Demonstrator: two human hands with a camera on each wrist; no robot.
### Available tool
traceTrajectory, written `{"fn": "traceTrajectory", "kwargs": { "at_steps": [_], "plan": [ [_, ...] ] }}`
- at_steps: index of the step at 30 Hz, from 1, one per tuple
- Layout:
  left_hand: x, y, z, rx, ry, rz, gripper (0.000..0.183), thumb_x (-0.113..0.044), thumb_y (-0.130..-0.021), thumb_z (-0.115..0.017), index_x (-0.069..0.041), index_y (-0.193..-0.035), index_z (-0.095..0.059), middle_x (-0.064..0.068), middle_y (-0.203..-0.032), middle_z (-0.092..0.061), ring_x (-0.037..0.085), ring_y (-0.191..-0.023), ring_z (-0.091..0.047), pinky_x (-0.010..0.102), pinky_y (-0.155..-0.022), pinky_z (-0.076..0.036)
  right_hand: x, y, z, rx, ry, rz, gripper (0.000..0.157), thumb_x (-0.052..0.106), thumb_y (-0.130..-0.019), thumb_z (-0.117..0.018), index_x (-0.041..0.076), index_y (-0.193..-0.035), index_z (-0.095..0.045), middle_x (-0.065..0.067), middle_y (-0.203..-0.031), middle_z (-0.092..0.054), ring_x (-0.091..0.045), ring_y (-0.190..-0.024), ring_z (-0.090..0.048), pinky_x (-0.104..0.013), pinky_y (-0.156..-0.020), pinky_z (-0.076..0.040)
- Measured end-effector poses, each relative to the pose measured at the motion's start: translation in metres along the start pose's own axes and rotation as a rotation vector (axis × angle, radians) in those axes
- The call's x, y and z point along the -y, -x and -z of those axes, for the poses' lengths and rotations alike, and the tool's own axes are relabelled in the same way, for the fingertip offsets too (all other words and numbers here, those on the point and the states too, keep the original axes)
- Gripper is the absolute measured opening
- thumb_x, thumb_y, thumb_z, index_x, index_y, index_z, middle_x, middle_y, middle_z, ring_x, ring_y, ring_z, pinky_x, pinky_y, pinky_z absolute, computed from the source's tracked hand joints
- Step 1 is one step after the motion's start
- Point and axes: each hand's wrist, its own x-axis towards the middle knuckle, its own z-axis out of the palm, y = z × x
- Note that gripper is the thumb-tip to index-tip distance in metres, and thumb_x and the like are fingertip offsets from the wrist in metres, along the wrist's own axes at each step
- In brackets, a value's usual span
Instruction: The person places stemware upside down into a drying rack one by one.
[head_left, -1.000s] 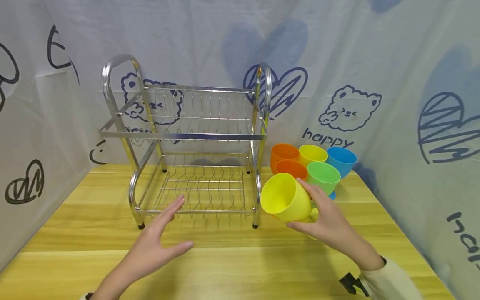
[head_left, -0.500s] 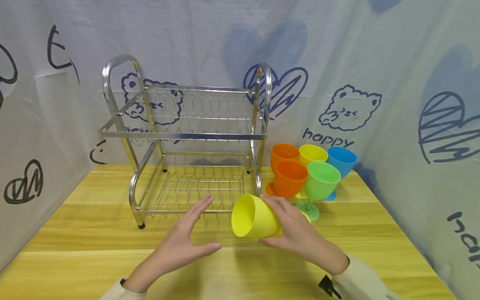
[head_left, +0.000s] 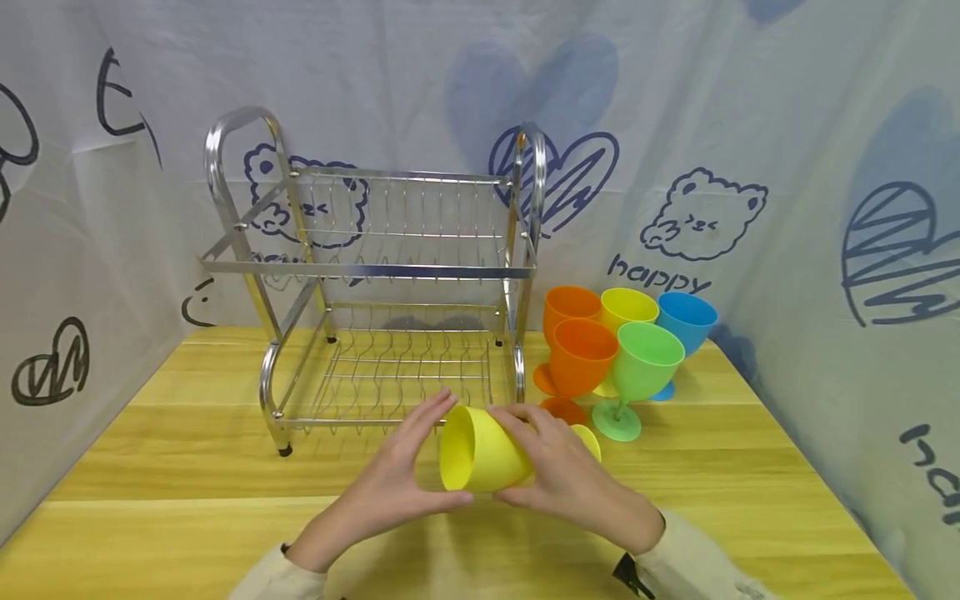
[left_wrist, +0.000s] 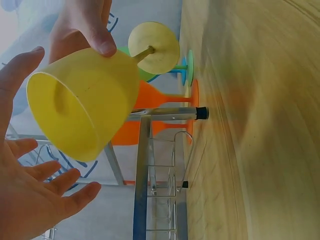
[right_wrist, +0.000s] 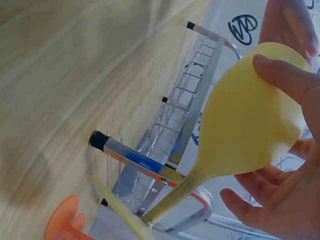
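A yellow plastic goblet (head_left: 491, 458) lies tilted on its side in the air over the table, mouth facing left. My right hand (head_left: 581, 479) grips its bowl, thumb below and fingers over the top in the head view. Fingers and thumb spread apart, my left hand (head_left: 382, 492) is at the goblet's rim. In the left wrist view, the mouth of the goblet (left_wrist: 85, 105) opens toward the left palm, which holds nothing. The goblet's stem and round foot show in the right wrist view, beyond the bowl (right_wrist: 245, 115).
A two-tier metal dish rack (head_left: 375, 271) stands behind the hands. Right of it are upright goblets: two orange, the front one (head_left: 581, 358) nearer, a green one (head_left: 648, 362), a blue one (head_left: 688, 321) and another yellow one (head_left: 628, 307). A patterned cloth (head_left: 420, 75) hangs behind.
My right hand has carried the yellow goblet left and down, away from the other goblets. The left hand has moved right to meet its rim.
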Motion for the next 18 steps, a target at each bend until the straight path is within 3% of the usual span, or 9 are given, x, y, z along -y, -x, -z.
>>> {"fn": "traceTrajectory", "kwargs": {
  "at_steps": [7,11,18],
  "plan": [
    [0.0030,-0.0049,-0.0030,0.021,-0.025,-0.093,0.100,-0.025,-0.069,-0.088,-0.012,-0.151,-0.032,0.015,-0.153,-0.029,0.041,-0.135,-0.032,0.067,-0.097,-0.036,0.0028,-0.0005,-0.0021,-0.005,0.012,0.019,0.091,0.033,-0.061,-0.092,0.010,-0.138,-0.049,-0.013,-0.124,-0.054,-0.025,-0.100,-0.055,-0.042,-0.080,-0.051],
    [0.0061,-0.0073,-0.0034,0.031,-0.038,-0.153,0.090,-0.021,-0.069,-0.088,-0.009,-0.145,-0.041,0.013,-0.146,-0.039,0.036,-0.128,-0.042,0.058,-0.096,-0.044,0.0036,-0.0002,-0.0033,0.002,0.015,0.025,0.090,0.033,-0.062,-0.092,0.009,-0.138,-0.050,-0.013,-0.123,-0.054,-0.025,-0.099,-0.055,-0.041,-0.080,-0.052],
    [0.0081,-0.0088,-0.0020,0.046,-0.036,-0.162,0.080,-0.018,-0.068,-0.088,-0.008,-0.136,-0.048,0.011,-0.138,-0.047,0.030,-0.120,-0.051,0.050,-0.092,-0.050,0.0050,0.0023,-0.0055,0.010,0.021,0.020,0.091,0.032,-0.063,-0.091,0.008,-0.139,-0.048,-0.014,-0.125,-0.053,-0.026,-0.102,-0.055,-0.042,-0.081,-0.052]
  ]
}}
